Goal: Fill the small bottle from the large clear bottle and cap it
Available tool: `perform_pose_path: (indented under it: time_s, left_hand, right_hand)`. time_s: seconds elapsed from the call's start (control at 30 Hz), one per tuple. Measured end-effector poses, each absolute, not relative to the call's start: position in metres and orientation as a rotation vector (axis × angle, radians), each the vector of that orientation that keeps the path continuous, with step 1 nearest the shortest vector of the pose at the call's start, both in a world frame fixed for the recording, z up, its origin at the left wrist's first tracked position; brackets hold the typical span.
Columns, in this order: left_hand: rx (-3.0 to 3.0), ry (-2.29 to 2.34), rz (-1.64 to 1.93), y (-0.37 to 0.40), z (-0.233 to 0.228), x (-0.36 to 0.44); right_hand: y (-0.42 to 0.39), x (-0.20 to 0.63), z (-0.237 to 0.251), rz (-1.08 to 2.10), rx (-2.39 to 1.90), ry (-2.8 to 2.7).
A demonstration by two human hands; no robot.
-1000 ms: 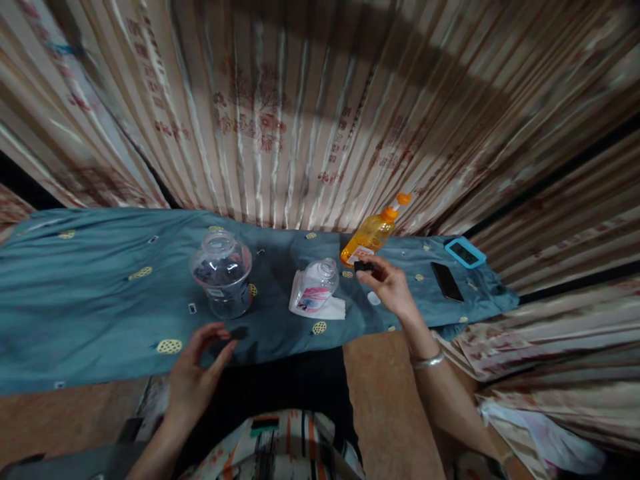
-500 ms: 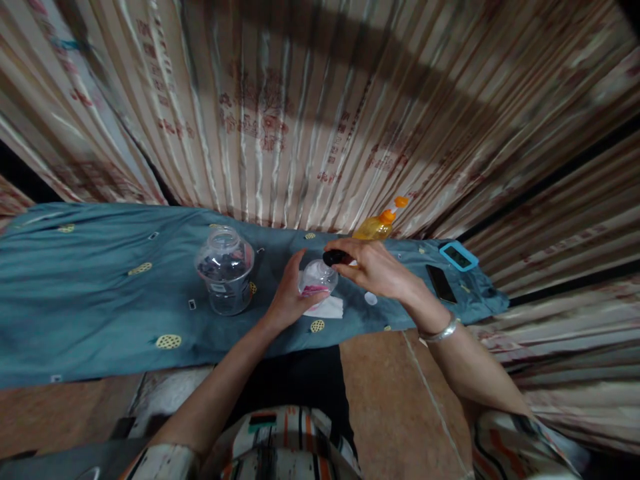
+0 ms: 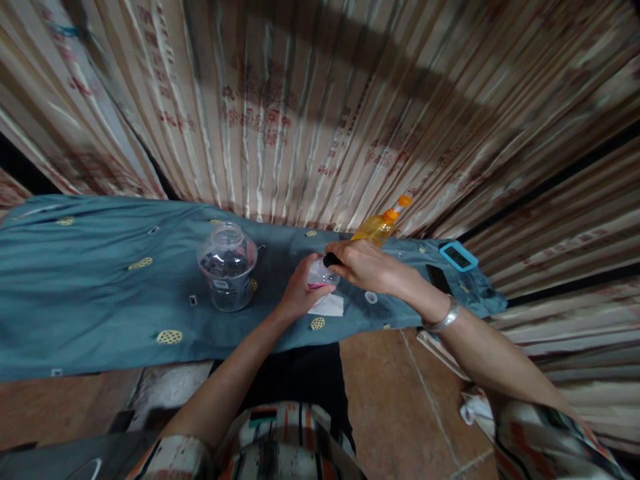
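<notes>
1. The small clear jar (image 3: 320, 275) stands mid-worktop on a white tissue (image 3: 327, 305).
2. The left hand (image 3: 299, 293) wraps around the jar's side, steadying it.
3. The right hand (image 3: 367, 265) pinches a small dark piece (image 3: 330, 260) at the jar's mouth; dropping it in looks like the step in hand.
4. The next move likely calls for loosening that pinch squarely over the opening.
5. Left stands a larger lidded jar (image 3: 228, 267); far right, an orange bottle (image 3: 377, 225) and a phone (image 3: 456, 255), all on the blue cloth (image 3: 100, 287).

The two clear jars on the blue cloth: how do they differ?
The large jar stands free, untouched; the small jar is gripped by the left hand. The large jar holds dark contents; the small jar shows a pink label. The right hand holds a black cap at the small jar's mouth. Both are clear.
</notes>
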State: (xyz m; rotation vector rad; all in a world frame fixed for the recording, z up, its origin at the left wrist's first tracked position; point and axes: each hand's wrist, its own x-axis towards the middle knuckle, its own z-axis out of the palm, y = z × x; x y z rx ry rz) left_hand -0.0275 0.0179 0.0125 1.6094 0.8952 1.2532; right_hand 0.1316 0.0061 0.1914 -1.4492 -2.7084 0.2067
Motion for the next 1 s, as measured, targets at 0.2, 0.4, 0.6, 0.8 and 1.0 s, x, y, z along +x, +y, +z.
perform_pose_path:
  time_s: [0.2, 0.4, 0.6, 0.8, 1.0]
  left_hand:
    - [1.626, 0.898, 1.265, 0.02, 0.006, -0.026]
    - [1.628, 0.865, 1.246, 0.018, 0.009, -0.028]
    - [1.664, 0.896, 1.282, 0.019, 0.005, -0.028]
    - [1.718, 0.908, 1.26, 0.018, 0.006, -0.028]
    - [1.75, 0.935, 1.275, 0.019, 0.004, -0.028]
  right_hand:
    - [0.011, 0.126, 0.188, 0.07, -1.607, -2.66]
    - [0.007, 0.124, 0.203, 0.137, -1.498, -2.778]
    - [0.012, 0.112, 0.208, 0.072, -1.655, -2.814]
    - [0.004, 0.102, 0.23, 0.151, -1.641, -2.95]
    - [0.002, 0.093, 0.228, 0.075, -1.776, -2.986]
